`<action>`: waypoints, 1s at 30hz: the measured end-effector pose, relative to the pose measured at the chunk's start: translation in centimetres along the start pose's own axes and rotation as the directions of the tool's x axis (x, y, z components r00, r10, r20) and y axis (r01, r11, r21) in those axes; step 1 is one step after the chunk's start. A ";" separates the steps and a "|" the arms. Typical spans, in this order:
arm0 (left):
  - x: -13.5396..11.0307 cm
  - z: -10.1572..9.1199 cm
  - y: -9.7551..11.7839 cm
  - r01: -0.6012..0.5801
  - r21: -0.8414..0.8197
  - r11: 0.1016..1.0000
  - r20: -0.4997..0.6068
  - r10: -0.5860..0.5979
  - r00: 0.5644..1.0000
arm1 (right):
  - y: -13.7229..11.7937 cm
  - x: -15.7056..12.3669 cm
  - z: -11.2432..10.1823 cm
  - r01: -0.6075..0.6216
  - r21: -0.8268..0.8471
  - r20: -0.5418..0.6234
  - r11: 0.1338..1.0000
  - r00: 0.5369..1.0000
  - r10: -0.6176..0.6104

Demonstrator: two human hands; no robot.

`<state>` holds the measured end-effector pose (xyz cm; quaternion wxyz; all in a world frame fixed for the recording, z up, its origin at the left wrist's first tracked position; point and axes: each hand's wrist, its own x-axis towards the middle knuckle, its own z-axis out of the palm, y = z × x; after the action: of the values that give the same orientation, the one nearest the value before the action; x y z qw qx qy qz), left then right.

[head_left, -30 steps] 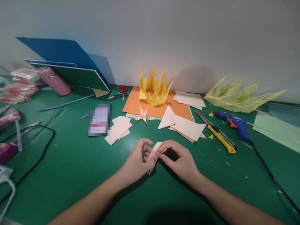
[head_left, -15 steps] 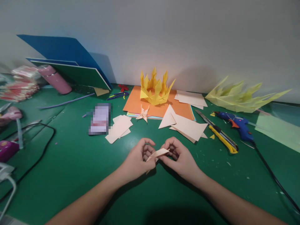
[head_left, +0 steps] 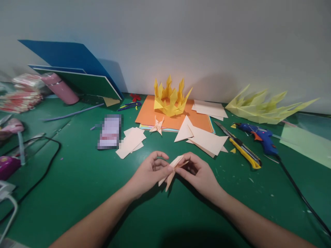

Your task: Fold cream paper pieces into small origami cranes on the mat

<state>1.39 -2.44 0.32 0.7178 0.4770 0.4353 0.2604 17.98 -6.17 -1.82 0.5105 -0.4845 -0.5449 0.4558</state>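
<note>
Left hand (head_left: 151, 170): thumb and fingers pinching a folded peach paper piece (head_left: 170, 178), held low over the green table (head_left: 144, 220), its narrow points directed downward. Right hand (head_left: 200, 172): thumb and fingertips gripping the same piece at its other side.

Beyond the hands, right: yellow utility knife (head_left: 245, 153), blade bared, lying aslant; blue glue gun (head_left: 263, 137) just beside it, black cord trailing. Left: overlapping peach slips (head_left: 132, 141), near a pixelated rectangular item (head_left: 110, 132).

Centre: peach sheets (head_left: 207, 139), with a folded triangle (head_left: 184, 130) overlapping them; small pointed peach figure (head_left: 158, 126) at the near edge of an orange sheet (head_left: 147, 110).

Farther: yellow paper crown (head_left: 170, 106), upright on the orange sheet; paler yellow pointed paper form (head_left: 269, 110), right; pink bottle (head_left: 60, 89), leaning, left.

Rear: blue board (head_left: 69, 55) against the wall (head_left: 165, 38).
</note>
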 end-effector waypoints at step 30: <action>-0.2 0.1 1.0 0.016 -0.024 1.000 -0.048 -0.017 0.999 | -0.2 -0.4 0.0 0.194 -0.393 -0.047 0.899 0.972 -0.231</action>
<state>1.40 -2.20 1.36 0.7146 0.4585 0.4534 0.2711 17.98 -6.60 -1.68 0.4762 -0.5336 -0.6494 0.2583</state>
